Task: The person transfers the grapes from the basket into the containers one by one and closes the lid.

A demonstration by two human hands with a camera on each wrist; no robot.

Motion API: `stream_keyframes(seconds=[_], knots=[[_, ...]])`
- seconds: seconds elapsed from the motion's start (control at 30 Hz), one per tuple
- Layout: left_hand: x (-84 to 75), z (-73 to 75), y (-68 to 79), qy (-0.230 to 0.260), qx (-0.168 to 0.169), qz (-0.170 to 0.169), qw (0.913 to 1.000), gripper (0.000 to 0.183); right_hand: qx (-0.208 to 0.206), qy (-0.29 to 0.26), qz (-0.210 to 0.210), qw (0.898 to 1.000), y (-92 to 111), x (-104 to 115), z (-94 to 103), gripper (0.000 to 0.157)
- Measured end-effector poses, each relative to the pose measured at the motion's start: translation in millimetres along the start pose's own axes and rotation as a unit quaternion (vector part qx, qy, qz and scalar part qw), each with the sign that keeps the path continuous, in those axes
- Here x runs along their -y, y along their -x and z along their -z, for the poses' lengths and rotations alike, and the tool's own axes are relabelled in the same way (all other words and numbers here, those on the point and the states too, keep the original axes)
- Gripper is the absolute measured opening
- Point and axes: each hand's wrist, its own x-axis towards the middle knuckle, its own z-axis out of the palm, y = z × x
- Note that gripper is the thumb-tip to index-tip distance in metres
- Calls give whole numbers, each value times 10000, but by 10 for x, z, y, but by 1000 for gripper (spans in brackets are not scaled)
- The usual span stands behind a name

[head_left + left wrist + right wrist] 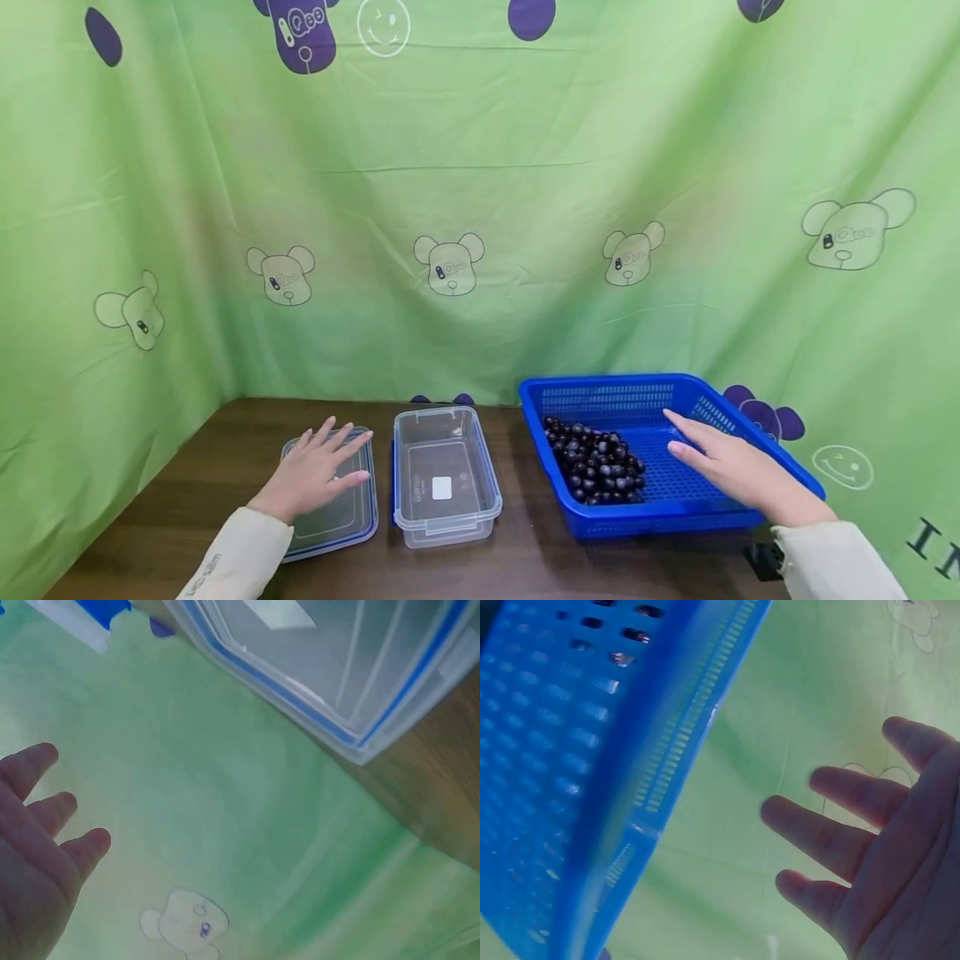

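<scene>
My left hand (318,471) hovers with spread fingers over a clear rectangular lid (341,517) with a blue seal. To the lid's right stands a clear plastic food container (442,458), uncovered, with a small white label on its bottom. My right hand (723,462) reaches over the right side of a blue plastic basket (615,521), its fingers straight and nothing in them. Dark grapes (596,462) lie heaped in the left part of that basket. In the right wrist view, the fingers (817,832) are extended apart from the basket wall (622,780).
A brown wooden table (202,483) carries everything. Green printed cloth (480,183) hangs behind it and along both sides. A small black object (763,560) shows by the right sleeve. The container stands between the lid and the basket.
</scene>
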Motion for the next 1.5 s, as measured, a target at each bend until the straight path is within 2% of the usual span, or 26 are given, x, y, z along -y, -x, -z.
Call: stream_keyframes(seconds=[0.1, 0.33, 0.47, 0.6, 0.8, 0.9, 0.97, 1.03, 1.1, 1.2, 1.33, 1.5], knots=[[-48, -39, -61, 81, 162, -141, 9997, 61, 165, -297, -42, 9994, -56, 20, 43, 63], [-122, -97, -125, 267, 425, -213, 9985, 61, 327, -851, -44, 9958, -183, 53, 15, 64], [-154, -97, -145, 299, 620, -181, 9975, 62, 415, -984, -67, 9943, -249, 101, -12, 67], [-170, -97, -179, 295, 676, -182, 9971, 61, 341, -954, -99, 9948, -301, 110, -23, 71], [-122, -78, -182, 232, 761, -16, 9968, 61, 430, -1095, -81, 9930, -400, 64, -39, 82], [-111, -91, -194, 284, 771, 12, 9966, 62, 870, -1506, -159, 9846, -453, 30, -10, 84], [-123, -104, -211, 361, 782, 13, 9963, 62, 1199, -1901, -296, 9740, -484, 12, 10, 84], [-135, -123, -232, 431, 779, 35, 9960, 62, 1483, -2361, -471, 9592, -512, 2, 20, 84], [-142, -133, -252, 497, 794, 131, 9955, 62, 1608, -2707, -638, 9470, -543, 6, 15, 83], [-150, -154, -269, 640, 804, 327, 9942, 61, 1681, -3000, -790, 9357, -591, 18, -3, 81], [-161, -208, -292, 670, 816, 409, 9936, 61, 1675, -3104, -951, 9309, -646, 40, -33, 79], [-179, -312, -350, 488, 792, 155, 9955, 60, 1540, -3146, -1251, 9283, -680, 21, -113, 81]])
